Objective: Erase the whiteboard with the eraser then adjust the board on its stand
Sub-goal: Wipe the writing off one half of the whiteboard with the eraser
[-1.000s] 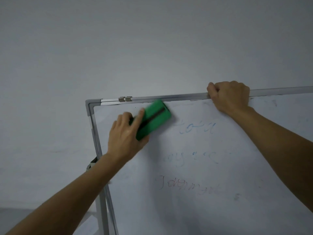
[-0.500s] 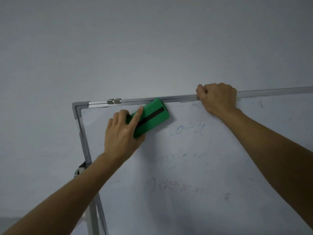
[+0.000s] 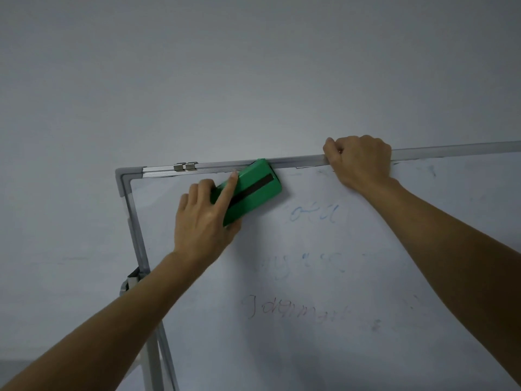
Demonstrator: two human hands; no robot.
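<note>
- left hand point(image 3: 201, 224) grips green eraser point(image 3: 251, 193), fingers curled round it, pressed flat on whiteboard point(image 3: 310, 277) at top frame point(image 3: 296, 160)
- right hand point(image 3: 359, 162) fingers curled over top frame
- faint writing point(image 3: 310, 214) below eraser

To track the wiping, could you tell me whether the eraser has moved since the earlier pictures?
Yes. The eraser has slid slightly right across the whiteboard, away from the metal clips and toward the right hand.
</note>
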